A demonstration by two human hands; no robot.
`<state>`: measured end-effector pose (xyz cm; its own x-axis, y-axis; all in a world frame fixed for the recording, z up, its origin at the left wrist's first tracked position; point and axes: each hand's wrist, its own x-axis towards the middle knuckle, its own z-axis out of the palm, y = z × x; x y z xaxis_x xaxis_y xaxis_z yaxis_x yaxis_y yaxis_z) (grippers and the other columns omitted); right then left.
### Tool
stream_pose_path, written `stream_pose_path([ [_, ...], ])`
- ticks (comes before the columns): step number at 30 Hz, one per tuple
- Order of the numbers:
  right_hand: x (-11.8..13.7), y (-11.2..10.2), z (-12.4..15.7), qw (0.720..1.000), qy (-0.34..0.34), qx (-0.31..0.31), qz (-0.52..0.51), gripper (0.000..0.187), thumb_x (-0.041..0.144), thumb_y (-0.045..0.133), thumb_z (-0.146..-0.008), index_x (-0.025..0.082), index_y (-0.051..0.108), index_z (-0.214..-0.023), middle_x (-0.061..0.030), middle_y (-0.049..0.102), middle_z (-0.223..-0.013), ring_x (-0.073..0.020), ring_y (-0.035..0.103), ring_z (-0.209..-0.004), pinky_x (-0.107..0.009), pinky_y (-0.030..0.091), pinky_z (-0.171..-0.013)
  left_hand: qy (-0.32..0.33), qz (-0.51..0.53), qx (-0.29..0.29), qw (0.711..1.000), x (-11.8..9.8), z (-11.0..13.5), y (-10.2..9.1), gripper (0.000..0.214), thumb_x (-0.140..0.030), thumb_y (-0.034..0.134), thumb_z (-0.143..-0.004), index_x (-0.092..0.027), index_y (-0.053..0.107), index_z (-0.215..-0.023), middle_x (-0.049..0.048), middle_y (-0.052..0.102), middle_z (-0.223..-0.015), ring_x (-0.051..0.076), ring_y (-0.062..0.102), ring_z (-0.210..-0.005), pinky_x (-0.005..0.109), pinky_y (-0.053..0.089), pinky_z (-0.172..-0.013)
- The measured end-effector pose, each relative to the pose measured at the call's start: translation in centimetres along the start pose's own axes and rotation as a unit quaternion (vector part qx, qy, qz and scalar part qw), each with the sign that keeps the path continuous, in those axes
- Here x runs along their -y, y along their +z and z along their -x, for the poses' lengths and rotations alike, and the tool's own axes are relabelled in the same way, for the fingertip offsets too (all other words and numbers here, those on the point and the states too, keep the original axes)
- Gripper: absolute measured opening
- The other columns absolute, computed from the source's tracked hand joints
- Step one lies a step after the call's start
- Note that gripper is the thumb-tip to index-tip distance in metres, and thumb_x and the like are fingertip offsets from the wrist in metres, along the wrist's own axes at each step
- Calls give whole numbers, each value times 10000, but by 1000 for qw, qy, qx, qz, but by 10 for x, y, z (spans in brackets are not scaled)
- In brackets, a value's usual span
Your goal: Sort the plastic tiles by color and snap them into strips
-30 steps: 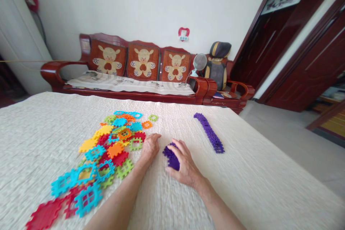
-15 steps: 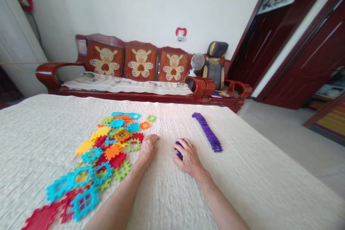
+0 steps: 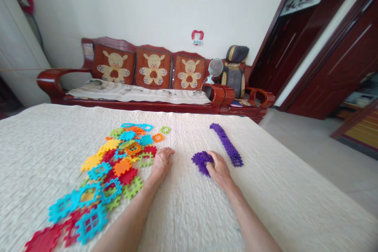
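Note:
My left hand (image 3: 163, 160) rests on the cloth with its fingers curled in, and nothing shows in it. Beside it, to the left, lies a loose heap of notched plastic building tiles, among them an orange tile (image 3: 122, 167) and a green frame tile (image 3: 145, 160). My right hand (image 3: 219, 168) grips the right edge of a small cluster of purple building tiles (image 3: 202, 161) at the cloth, thumb on the near side. The fingers' undersides are hidden. Past that hand, a long row of purple tiles (image 3: 226, 144) lies slanting on the cloth.
A pale quilted cloth (image 3: 189, 212) covers the table. Behind its far edge stands a wooden sofa (image 3: 218, 99) with bear cushions (image 3: 154, 67). A small fan (image 3: 215, 67) and a massage seat (image 3: 233, 78) are at the right, before dark doors.
My right hand has shifted right and turned, uncovering the purple cluster that was mostly under its fingers. My left hand stays in place. The view has shifted slightly.

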<state>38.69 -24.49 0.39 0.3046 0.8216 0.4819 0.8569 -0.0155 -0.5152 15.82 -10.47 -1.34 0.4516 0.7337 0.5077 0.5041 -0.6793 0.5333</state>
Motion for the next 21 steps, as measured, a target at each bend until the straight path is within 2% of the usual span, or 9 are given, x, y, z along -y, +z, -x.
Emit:
stream_pose_path([
  [7, 0, 3, 0, 998, -57, -1, 38, 305, 219, 442, -868, 186, 622, -1112, -102, 644, -1166, -220, 568, -1122, -436, 438, -1008, -5, -9, 0, 1000, 0, 0, -1, 364, -1, 419, -734, -162, 714, -875, 58, 730, -943, 177, 667, -908, 315, 506, -901],
  [14, -7, 2, -2, 996, -61, -17, 56, 381, 94, 407, -802, 153, 623, -1110, -115, 665, -1101, -218, 598, -1052, -407, 480, -959, 32, 3, -31, 999, 6, 1, 4, 334, -39, 421, -731, -160, 711, -846, 66, 732, -914, 181, 675, -884, 311, 524, -868],
  [18, -20, -2, -3, 995, -48, -69, 47, 435, 63, 356, -799, 154, 624, -1129, -118, 664, -1134, -209, 598, -1090, -399, 470, -983, 49, 3, -49, 998, 10, 2, 7, 328, -51, 419, -732, -158, 708, -843, 71, 733, -916, 185, 677, -880, 312, 526, -860],
  [21, -29, -6, -2, 995, -50, -74, 41, 442, 43, 362, -747, 169, 659, -1050, -105, 667, -1128, -207, 596, -1105, -396, 454, -1008, 53, -1, -50, 997, 10, 2, 7, 327, -55, 413, -736, -158, 707, -837, 72, 733, -912, 188, 676, -882, 315, 528, -857],
])
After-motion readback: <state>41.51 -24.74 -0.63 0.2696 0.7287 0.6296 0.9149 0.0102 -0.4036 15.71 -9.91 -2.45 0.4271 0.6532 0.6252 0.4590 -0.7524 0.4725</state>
